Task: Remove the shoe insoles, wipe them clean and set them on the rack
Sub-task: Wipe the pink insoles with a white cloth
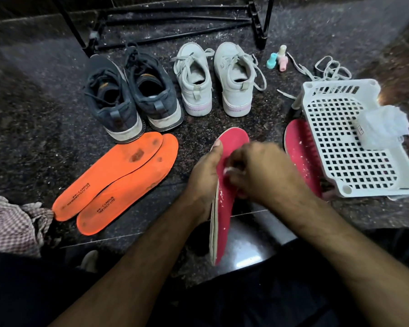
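My left hand (207, 171) grips a pink insole (224, 208) from behind and holds it upright on its edge. My right hand (262, 172) presses a small white wipe (232, 170) against the insole's pink face, which carries white flecks. A second pink insole (300, 149) leans against the white plastic basket (340, 147) to the right. Two orange insoles (118, 178) lie flat on the floor at the left, overlapping, with dark stains. Behind them stand a pair of dark blue sneakers (130, 100) and a pair of white sneakers (213, 81). The black metal rack (175, 22) stands at the back.
A pack of white wipes (383, 131) lies on the upturned basket. Loose white laces (326, 69) and three small pastel bottles (279, 59) lie behind the basket. A checked cloth (14, 223) is bunched at the left edge. The floor is dark speckled stone.
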The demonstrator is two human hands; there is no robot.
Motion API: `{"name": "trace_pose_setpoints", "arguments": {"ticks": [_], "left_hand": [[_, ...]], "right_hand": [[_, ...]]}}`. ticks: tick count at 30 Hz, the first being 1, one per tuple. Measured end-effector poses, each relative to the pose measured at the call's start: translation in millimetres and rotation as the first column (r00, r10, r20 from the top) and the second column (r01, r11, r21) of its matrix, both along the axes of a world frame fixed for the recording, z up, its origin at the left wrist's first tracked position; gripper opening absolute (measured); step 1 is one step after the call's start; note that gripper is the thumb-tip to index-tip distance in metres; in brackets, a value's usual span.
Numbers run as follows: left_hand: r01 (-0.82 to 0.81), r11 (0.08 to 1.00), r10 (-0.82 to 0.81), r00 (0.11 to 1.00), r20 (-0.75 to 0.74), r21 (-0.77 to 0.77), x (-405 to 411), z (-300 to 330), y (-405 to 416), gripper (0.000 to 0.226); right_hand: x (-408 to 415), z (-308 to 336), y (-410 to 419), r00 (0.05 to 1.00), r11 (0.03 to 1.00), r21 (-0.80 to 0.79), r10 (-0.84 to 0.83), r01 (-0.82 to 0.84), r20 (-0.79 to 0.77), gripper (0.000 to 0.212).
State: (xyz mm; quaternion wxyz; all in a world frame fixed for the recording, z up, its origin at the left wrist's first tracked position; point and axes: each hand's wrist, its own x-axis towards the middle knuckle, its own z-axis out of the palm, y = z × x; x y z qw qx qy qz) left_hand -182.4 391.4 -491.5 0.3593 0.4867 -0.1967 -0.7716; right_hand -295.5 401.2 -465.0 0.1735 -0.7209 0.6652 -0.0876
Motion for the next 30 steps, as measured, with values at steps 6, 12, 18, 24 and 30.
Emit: {"name": "trace_pose_setpoints", "arguments": {"ticks": [6,12,18,24,30], "left_hand": [[-0.006,1.0,0.006,1.0,0.024,-0.02,1.0,-0.6,-0.6,0.061],[-0.058,0.998,0.059,0.998,0.032,-0.011,3.2,-1.1,1.3,0.062],[-0.001,0.998,0.004,0.998,0.06,-0.059,1.1,-0.4,-2.5,0.06],[-0.107,0.994,0.109,0.992,0.067,-0.027,0.1,2.4,-0.1,0.056],[-0.011,0.996,0.022,0.993,0.118,-0.094,1.4,0.9,-0.9,0.062]], "right_hand": [[-10.8,2.5,-3.4,0.998,0.998,-0.057,-0.031,0.027,-0.063,0.021],[8.0,-2.5,9.3,0.997,0.996,0.047,0.08,-0.08,-0.003,0.021],[-17.6,6.4,-6.6,0.997,0.994,-0.078,-0.076,0.074,-0.024,0.02],[7.1,-3.7,7.1,0.998,0.996,0.05,0.068,-0.069,0.009,0.024],[-16.8,5.3,-8.1,0.992,0.983,-0.153,-0.113,0.104,-0.048,0.021]]}}
